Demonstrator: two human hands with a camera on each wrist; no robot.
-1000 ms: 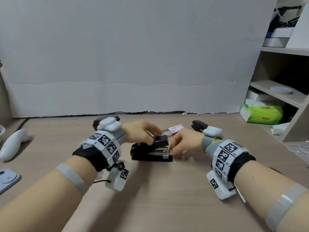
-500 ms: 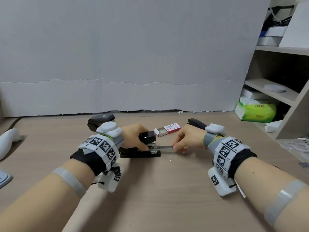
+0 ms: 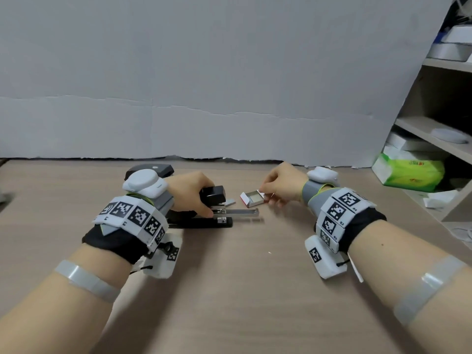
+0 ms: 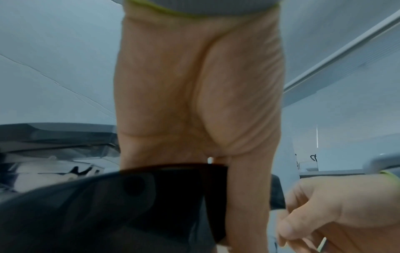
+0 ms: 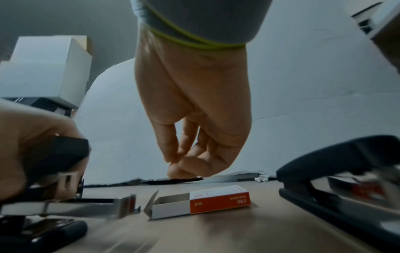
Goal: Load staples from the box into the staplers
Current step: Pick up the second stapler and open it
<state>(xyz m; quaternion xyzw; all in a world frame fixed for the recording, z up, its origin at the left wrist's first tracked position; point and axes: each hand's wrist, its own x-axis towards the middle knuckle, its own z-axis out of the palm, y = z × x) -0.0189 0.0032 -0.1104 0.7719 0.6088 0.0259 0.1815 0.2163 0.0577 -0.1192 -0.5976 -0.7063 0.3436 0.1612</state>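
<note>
My left hand [image 3: 189, 192] grips the raised top of a black stapler [image 3: 213, 195] that stands on the wooden table; the left wrist view shows its dark body [image 4: 108, 205] under my palm. The stapler's metal magazine [image 3: 240, 213] sticks out to the right, also shown as the metal magazine [image 5: 86, 207] in the right wrist view. Just beyond lies the red and white staple box [image 3: 251, 198], its inner tray slid partly out. My right hand [image 3: 265, 191] hovers at the box's right end with fingertips [image 5: 179, 167] pinched together; I see nothing between them.
A second black stapler [image 3: 153, 169] lies behind my left wrist, and a third stapler [image 5: 346, 171] stands right of the box. A small grey strip [image 3: 229, 202] lies between stapler and box. Shelves [image 3: 434, 139] with a green tissue pack [image 3: 411, 172] stand at the right.
My right hand drew the magazine out of the stapler, then let go and moved back right to the staple box. My left hand kept its grip on the stapler.
</note>
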